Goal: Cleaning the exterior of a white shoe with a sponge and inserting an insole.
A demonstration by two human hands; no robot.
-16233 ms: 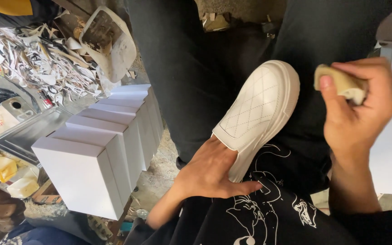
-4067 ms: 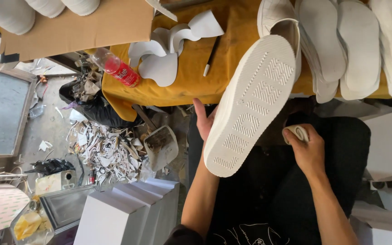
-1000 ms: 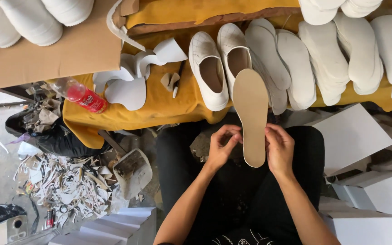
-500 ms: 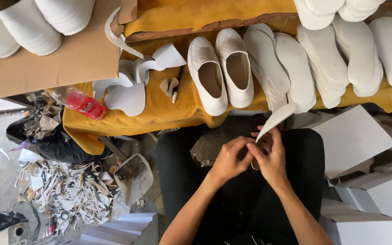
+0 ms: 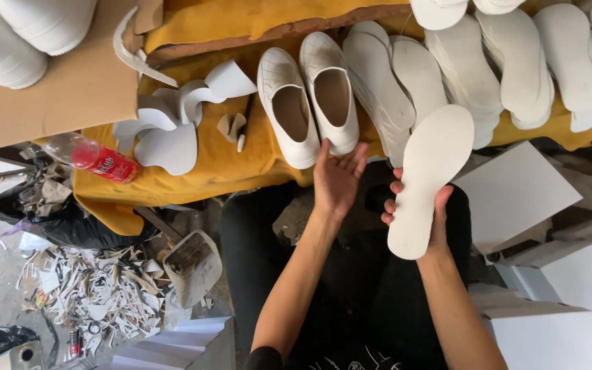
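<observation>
While the white insole (image 5: 425, 179) stands nearly upright above the person's lap, the right hand (image 5: 416, 214) grips it from behind, fingertips curled round its left edge. The left hand (image 5: 337, 177) is spread and holds nothing, its fingers reaching the near end of a pair of white slip-on shoes (image 5: 308, 94) on the yellow-covered bench (image 5: 231, 161). Stacked insoles (image 5: 488, 62) lie further right; a red-labelled bottle (image 5: 90, 156) lies left.

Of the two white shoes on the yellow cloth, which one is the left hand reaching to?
The right-hand shoe of the pair: the open left hand has fingertips at its heel end, while the other shoe lies further left, untouched.
</observation>
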